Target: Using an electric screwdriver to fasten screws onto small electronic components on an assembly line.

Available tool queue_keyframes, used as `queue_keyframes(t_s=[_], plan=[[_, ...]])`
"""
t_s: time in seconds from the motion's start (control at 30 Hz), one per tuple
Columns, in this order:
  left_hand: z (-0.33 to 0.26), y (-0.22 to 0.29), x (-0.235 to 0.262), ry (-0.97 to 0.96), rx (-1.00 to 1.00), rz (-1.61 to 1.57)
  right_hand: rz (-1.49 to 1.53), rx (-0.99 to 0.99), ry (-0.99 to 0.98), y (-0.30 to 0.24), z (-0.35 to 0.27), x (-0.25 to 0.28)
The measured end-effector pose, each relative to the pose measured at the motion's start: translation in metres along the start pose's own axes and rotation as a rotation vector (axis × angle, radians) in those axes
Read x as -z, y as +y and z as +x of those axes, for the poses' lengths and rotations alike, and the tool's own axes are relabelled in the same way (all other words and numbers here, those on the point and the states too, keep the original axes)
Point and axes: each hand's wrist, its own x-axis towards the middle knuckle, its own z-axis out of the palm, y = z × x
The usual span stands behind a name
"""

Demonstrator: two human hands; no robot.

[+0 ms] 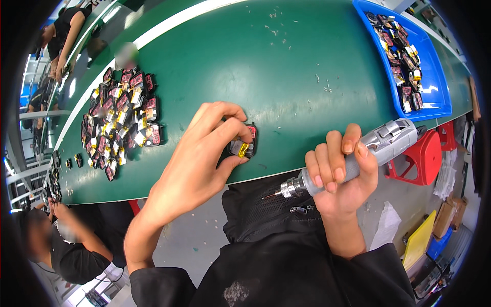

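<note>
Pinning a small black module (244,146) flat on the green table (286,71), the left hand (204,158) has its fingers curled down over the piece, thumb at its near side, so it is clamped on the module close to the table's near edge. At about four o'clock from it, off the table edge and over the person's lap, the right hand (340,176) is wrapped tight round a grey electric screwdriver (353,158), whose thin bit points toward nine o'clock, well short of the module.

To do this well, I judge the bit should come down square to the screw, not slanted as it lies now, and the left fingers should stay clear of the yellow part and the screw head. Which screw is meant is too small to tell.

A heap of like modules (120,120) lies at ten o'clock; a blue tray (434,87) holds more at two o'clock.
</note>
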Motion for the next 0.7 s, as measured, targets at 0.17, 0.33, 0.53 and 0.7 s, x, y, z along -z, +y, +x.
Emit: queue_keyframes(t_s=[0.17,0.33,0.53,0.7], plan=[[0.01,-0.007,0.01,-0.119,-0.064,-0.022,0.007,0.004,-0.015,0.0,0.001,0.001],[0.008,-0.005,0.004,-0.024,-0.128,0.074,0.014,0.004,-0.023,0.001,0.002,0.002],[0.002,-0.006,-0.015,0.14,-0.252,0.258,0.021,-0.01,-0.035,-0.001,0.002,0.002],[-0.002,-0.012,-0.026,0.21,-0.348,0.422,0.008,-0.035,-0.012,0.001,-0.006,-0.002]])
